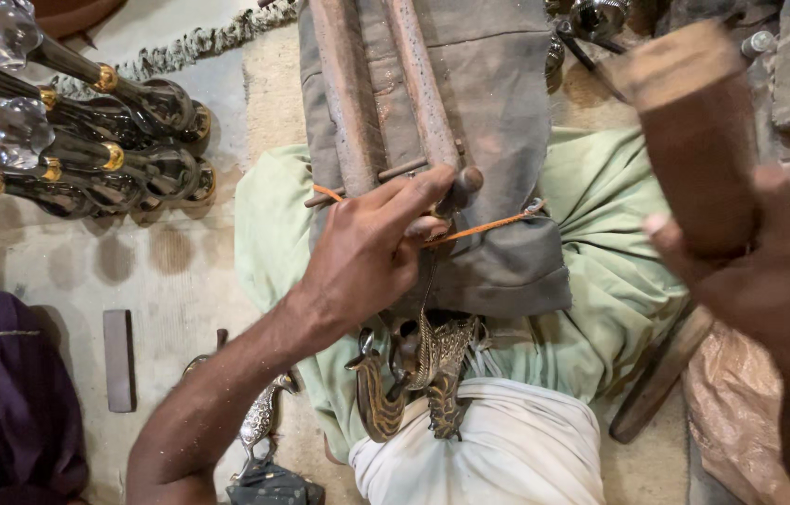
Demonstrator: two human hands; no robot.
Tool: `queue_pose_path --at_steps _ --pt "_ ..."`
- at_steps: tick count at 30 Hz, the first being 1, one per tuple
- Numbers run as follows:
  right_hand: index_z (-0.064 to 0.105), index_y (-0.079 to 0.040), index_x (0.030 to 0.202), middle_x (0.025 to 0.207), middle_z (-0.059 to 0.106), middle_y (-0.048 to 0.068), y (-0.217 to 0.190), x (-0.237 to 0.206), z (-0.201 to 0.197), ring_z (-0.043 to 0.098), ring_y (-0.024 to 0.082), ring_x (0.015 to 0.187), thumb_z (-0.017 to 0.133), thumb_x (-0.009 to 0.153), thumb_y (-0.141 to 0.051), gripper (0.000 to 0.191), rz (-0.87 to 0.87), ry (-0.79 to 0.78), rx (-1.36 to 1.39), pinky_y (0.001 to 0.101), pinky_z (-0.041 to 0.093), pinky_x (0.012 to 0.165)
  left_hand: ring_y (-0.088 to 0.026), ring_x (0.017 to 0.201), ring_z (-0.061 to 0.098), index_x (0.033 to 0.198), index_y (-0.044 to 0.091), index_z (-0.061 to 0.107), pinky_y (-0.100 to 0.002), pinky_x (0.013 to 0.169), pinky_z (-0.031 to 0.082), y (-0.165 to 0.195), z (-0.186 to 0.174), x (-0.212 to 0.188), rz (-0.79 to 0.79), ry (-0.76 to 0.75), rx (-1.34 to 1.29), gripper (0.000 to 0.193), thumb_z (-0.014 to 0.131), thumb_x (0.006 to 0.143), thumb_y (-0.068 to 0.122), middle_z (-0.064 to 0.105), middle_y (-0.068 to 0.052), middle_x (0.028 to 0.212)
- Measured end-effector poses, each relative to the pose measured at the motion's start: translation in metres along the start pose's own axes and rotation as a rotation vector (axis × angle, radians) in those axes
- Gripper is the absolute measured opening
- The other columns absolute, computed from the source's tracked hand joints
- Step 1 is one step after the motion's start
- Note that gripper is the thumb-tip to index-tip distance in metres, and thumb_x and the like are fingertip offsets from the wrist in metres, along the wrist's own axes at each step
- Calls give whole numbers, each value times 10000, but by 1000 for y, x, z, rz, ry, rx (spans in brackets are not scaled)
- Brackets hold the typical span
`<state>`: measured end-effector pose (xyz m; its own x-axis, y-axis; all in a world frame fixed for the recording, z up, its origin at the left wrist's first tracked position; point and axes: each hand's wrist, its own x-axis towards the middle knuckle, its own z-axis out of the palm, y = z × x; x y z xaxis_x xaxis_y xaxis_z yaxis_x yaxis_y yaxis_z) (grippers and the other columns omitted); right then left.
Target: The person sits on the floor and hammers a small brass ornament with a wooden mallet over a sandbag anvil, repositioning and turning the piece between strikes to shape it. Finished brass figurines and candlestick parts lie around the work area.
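The left hand [367, 257] is closed around a small metal punch [459, 190] held against the grey cloth [498, 112] on the lap, its long axis slanting up-right, while the right hand [778, 281] grips a blurred wooden mallet [694, 131], raised well off to the right.

Soft, even indoor light, faint shadows; heavy motion blur on the right hand [769, 281].

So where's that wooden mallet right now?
In the head view it is at the upper right: the wooden mallet is raised in the right hand, beside the grey cloth.
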<state>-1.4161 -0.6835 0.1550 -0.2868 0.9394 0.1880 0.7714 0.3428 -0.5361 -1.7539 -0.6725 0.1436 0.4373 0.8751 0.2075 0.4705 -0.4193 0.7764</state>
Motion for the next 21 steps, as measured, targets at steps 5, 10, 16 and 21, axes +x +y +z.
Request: queue_pose_path --at_steps 5,10,16,21 --pt "646 35 1222 931 725 198 8 -29 17 726 234 784 855 842 -79 449 42 81 -81 365 589 672 -383 954 744 1433 134 556 -461 773 621 2 -6 9 19 -116 151 731 641 752 -119 726 -144 1153" --pt "641 -30 1248 948 732 165 20 -62 41 736 214 806 862 881 -108 435 113 164 -15 329 587 682 -336 981 762 1436 166 551 -436 808 642 2 -13 19 96 -185 144 694 670 803 -94 739 -140 1193" --pt "619 -50 1225 993 713 171 29 -89 77 734 293 892 874 810 -100 489 -5 297 -14 393 585 750 -260 846 781 1407 251 584 -404 694 658 8 -18 34 85 -423 206 689 668 805 -73 767 -86 1124" --pt "596 -113 1169 873 703 125 34 -96 89 723 229 770 899 904 -158 405 129 231 -40 360 566 666 -229 761 764 1398 257 595 -378 595 642 11 -9 29 47 -514 337 574 668 901 -21 760 -86 1077"
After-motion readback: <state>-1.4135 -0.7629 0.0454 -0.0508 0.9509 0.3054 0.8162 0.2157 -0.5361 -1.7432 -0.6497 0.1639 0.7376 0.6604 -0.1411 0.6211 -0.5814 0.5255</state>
